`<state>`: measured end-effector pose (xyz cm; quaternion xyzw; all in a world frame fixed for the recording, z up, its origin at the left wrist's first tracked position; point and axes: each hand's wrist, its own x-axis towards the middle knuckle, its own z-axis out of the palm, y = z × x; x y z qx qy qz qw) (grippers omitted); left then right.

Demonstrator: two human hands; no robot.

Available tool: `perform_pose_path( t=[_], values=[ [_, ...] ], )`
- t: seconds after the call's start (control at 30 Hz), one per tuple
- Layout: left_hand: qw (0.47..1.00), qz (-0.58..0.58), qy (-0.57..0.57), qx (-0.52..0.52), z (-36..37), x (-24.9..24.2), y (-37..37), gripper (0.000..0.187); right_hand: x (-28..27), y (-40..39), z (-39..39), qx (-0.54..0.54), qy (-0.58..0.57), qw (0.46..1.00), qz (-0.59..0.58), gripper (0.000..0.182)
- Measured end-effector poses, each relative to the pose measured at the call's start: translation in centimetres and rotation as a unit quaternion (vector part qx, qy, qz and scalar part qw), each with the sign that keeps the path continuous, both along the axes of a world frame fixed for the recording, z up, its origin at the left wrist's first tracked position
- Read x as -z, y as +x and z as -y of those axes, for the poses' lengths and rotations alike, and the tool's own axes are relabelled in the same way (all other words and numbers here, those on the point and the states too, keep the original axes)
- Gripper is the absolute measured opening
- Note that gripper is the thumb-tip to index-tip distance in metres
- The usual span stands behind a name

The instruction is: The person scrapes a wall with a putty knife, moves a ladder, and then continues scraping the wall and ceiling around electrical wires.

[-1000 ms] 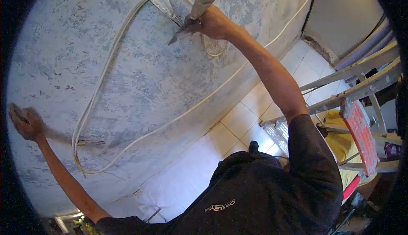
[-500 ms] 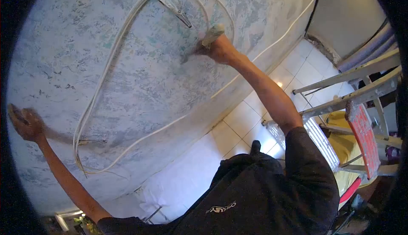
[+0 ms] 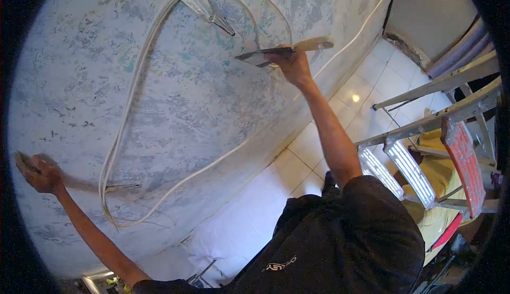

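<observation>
My right hand (image 3: 291,66) is closed round a putty knife (image 3: 313,44) with a pale wooden handle. Its dark, flat blade points left, close to the wall (image 3: 186,108). Just beyond the blade, white cables (image 3: 139,73) loop over a metal bracket (image 3: 204,7) on the wall. My left hand (image 3: 41,174) is raised at the far left by the wall, its fingers partly spread and dusty. Nothing can be made out in it. To its right, the cable loop hangs past a small slot (image 3: 123,186) in the wall.
On the right stands a stepladder (image 3: 425,129) with white steps and a red top step (image 3: 464,166). Yellow cloth (image 3: 433,217) lies behind it. White tiles (image 3: 357,89) cover the floor, and a pale sheet (image 3: 234,230) lies along the wall's base.
The right hand has moved right and slightly down, and the putty knife has turned, so its handle and blade now show. The left hand sits lower in view. The whole view has shifted somewhat.
</observation>
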<state>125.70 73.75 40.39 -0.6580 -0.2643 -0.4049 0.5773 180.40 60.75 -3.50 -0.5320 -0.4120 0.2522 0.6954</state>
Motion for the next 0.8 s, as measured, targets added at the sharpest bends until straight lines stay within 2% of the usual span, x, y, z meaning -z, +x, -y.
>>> perform_pose_path(
  t=[0.07, 0.1, 0.13, 0.2, 0.23, 0.27, 0.33, 0.4, 0.43, 0.47, 0.5, 0.53, 0.6, 0.7, 0.73, 0.8],
  values=[
    [1.0, -0.015, 0.008, -0.011, 0.0, -0.5, -0.4, 0.045, 1.0, -2.3, 0.4, 0.084, 0.03, 0.996, 0.007, 0.013],
    [0.999, -0.027, 0.014, -0.01, -0.2, -0.6, -0.8, 0.045, 2.9, -3.2, -0.3, 0.075, 0.063, 0.994, -0.044, 0.016],
    [0.999, -0.039, 0.021, -0.009, -0.2, -0.6, -0.7, 0.045, 3.4, -2.8, -0.2, 0.077, 0.062, 0.994, -0.046, 0.016],
    [0.998, -0.038, 0.04, -0.012, -0.6, -0.8, -0.4, 0.045, 4.2, -2.0, 0.0, 0.009, 0.148, 0.983, -0.108, 0.02],
    [0.998, -0.037, 0.048, -0.01, -0.6, -0.8, 0.3, 0.045, 2.2, -1.3, 0.6, 0.042, 0.022, 0.995, -0.088, 0.022],
    [0.998, -0.032, 0.05, -0.02, -0.1, -0.2, 0.8, 0.046, 2.2, -1.6, 0.5, 0.043, 0.021, 0.995, -0.086, 0.022],
    [0.998, -0.027, 0.053, -0.034, 0.5, 0.3, 0.9, 0.047, 3.0, -4.1, -1.2, 0.065, 0.054, 0.995, 0.058, 0.02],
    [0.995, -0.051, 0.066, -0.052, 0.2, 0.0, 0.6, 0.047, 5.8, -6.0, -3.8, 0.092, 0.168, 0.981, -0.041, 0.018],
    [0.995, -0.053, 0.068, -0.052, 0.7, 0.3, 1.5, 0.047, 4.9, -5.0, -3.0, 0.069, 0.106, 0.992, 0.007, 0.017],
    [0.997, -0.051, 0.05, 0.003, 1.5, 0.9, 3.3, 0.047, 4.5, -3.8, -2.4, 0.044, 0.044, 0.996, 0.056, 0.016],
    [0.997, -0.049, 0.032, 0.057, 2.0, 1.1, 4.2, 0.047, 4.9, -2.2, -2.3, 0.014, 0.066, 0.998, 0.015, 0.017],
    [0.997, -0.048, 0.035, 0.056, 1.4, 0.6, 3.5, 0.047, 4.3, -1.7, -1.6, -0.017, 0.144, 0.98, -0.135, 0.017],
    [0.999, -0.028, 0.027, 0.013, 0.6, 0.1, 1.2, 0.046, 3.1, -3.0, -0.7, 0.065, 0.063, 0.994, -0.062, 0.019],
    [0.999, -0.022, 0.024, -0.01, 0.3, -0.1, 0.2, 0.046, 4.4, -4.6, -1.1, 0.092, 0.074, 0.989, -0.085, 0.019],
    [0.999, -0.024, 0.024, -0.012, 0.4, -0.1, 0.4, 0.046, 4.0, -4.0, -0.5, 0.095, 0.072, 0.989, -0.088, 0.019],
    [0.998, -0.03, 0.049, 0.013, 0.4, 0.1, 1.3, 0.049, 2.2, -1.8, 0.5, 0.019, 0.045, 0.996, -0.079, 0.02]
  ],
)
